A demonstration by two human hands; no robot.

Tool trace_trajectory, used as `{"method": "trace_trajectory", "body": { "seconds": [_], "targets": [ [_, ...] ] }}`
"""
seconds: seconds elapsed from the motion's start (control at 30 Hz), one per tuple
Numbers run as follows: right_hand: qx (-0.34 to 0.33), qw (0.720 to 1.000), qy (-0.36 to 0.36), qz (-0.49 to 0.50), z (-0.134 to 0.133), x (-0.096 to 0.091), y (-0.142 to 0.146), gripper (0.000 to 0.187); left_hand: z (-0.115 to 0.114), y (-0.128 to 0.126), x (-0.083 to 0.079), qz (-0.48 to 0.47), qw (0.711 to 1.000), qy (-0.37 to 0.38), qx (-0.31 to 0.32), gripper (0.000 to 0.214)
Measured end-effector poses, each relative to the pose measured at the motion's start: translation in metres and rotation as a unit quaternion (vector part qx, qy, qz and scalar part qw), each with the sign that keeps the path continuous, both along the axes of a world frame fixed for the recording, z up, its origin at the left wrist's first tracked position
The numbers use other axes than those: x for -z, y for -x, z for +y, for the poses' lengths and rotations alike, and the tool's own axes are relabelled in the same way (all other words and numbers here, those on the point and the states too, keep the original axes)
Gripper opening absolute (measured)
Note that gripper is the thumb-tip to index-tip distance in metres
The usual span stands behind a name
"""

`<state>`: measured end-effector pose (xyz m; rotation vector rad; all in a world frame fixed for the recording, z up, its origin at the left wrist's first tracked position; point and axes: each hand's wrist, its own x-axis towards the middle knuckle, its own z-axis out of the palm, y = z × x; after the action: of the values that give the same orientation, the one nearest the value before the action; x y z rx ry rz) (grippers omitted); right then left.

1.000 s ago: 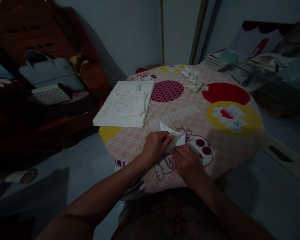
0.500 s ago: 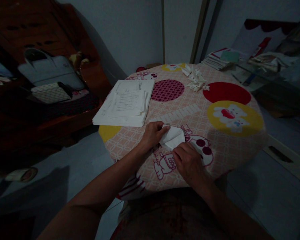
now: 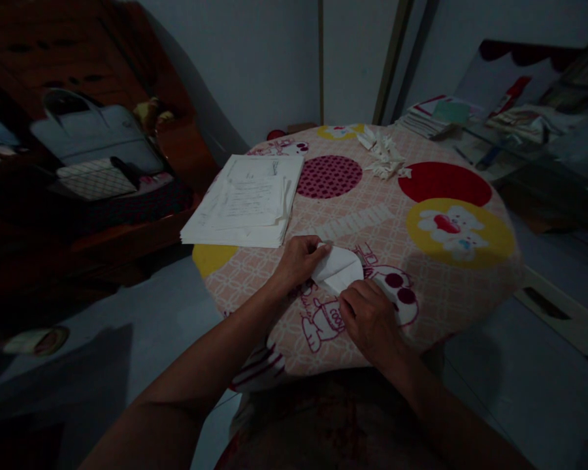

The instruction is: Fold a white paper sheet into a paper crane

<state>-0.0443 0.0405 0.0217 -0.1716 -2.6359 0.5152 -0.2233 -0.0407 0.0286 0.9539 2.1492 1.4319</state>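
Observation:
A small piece of folded white paper (image 3: 339, 266) is held between both hands, low over the near part of the cloth-covered table (image 3: 475, 294). My left hand (image 3: 300, 260) pinches its left edge, thumb on top. At its lower right corner, my right hand (image 3: 368, 313) has its fingers curled in and closed on the paper. A crease runs across the paper, and its far right edge bulges in a curve. The right fingertips are partly hidden behind the knuckles.
A stack of written-on paper sheets (image 3: 247, 202) lies at the table's left. Crumpled white paper scraps (image 3: 383, 153) lie at the back. Beyond the right edge stands a glass-topped surface with papers (image 3: 424, 121). A wooden chair (image 3: 176, 150) holds a pale bag (image 3: 100, 134).
Both hands keep their grip in nearly the same place. The paper's far right edge now looks rounder than before. The view has shifted very slightly.

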Motion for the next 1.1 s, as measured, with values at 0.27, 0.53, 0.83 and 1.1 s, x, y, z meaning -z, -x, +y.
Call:
{"method": "trace_trajectory", "body": {
  "seconds": [0.27,0.53,0.83,1.1],
  "targets": [
    [-0.008,1.000,0.001,-0.006,0.001,-0.003,-0.004,0.018,-0.005,0.008,-0.008,0.076,0.996,0.006,0.037,0.036],
    [-0.007,0.999,-0.026,-0.033,0.004,-0.010,0.002,0.021,-0.002,0.019,-0.023,0.126,0.979,-0.005,0.159,0.041],
    [-0.036,0.994,0.100,-0.037,0.022,-0.013,-0.002,0.017,-0.013,0.022,-0.004,0.146,0.969,-0.003,0.197,0.028],
    [-0.034,0.997,-0.074,-0.010,0.008,-0.004,-0.001,0.018,-0.013,0.031,0.008,0.294,0.932,0.003,0.211,0.038]
  ]
}}
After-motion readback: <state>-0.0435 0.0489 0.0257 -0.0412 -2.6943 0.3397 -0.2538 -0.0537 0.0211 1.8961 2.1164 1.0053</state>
